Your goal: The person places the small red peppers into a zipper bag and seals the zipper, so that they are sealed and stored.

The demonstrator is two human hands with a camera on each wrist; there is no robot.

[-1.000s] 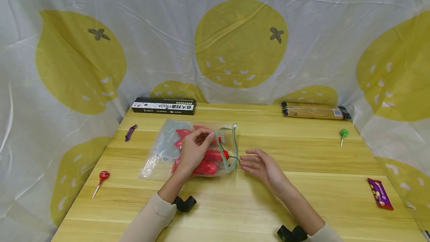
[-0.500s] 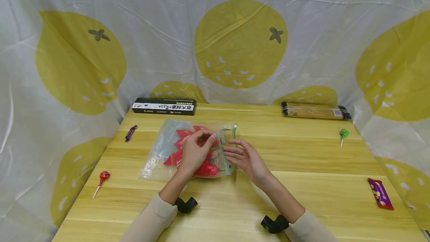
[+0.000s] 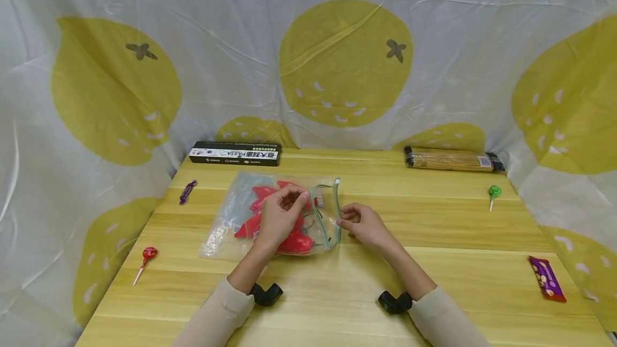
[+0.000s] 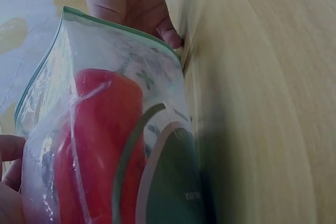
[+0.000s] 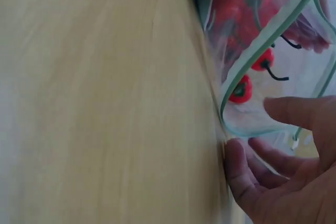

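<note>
A clear zip bag (image 3: 219, 237) with a green-edged mouth lies on the table, its opening gaping to the right. Inside are several red peppers (image 3: 296, 242) with dark stems, partly covered by my left hand (image 3: 279, 221). That hand pinches the bag's near-mouth film between thumb and fingers. My right hand (image 3: 367, 226) is at the mouth's right-hand edge, holding nothing. In the right wrist view its thumb (image 5: 294, 111) and fingers stand apart, close around the green rim (image 5: 262, 131). The pepper stems point toward the opening.
At the back of the wooden table (image 3: 434, 293) lie a black pasta box (image 3: 236, 153) and a wrapped noodle pack (image 3: 453, 159). A purple candy (image 3: 188, 192) and red lollipop (image 3: 148, 253) are left; a green lollipop (image 3: 494, 193) and purple chocolate bar (image 3: 547, 278) are right.
The red pepper that stuck out of the mouth went into the bag with my right hand pushing in. The right hand then drew back to the rim. My left hand kept its pinch.
</note>
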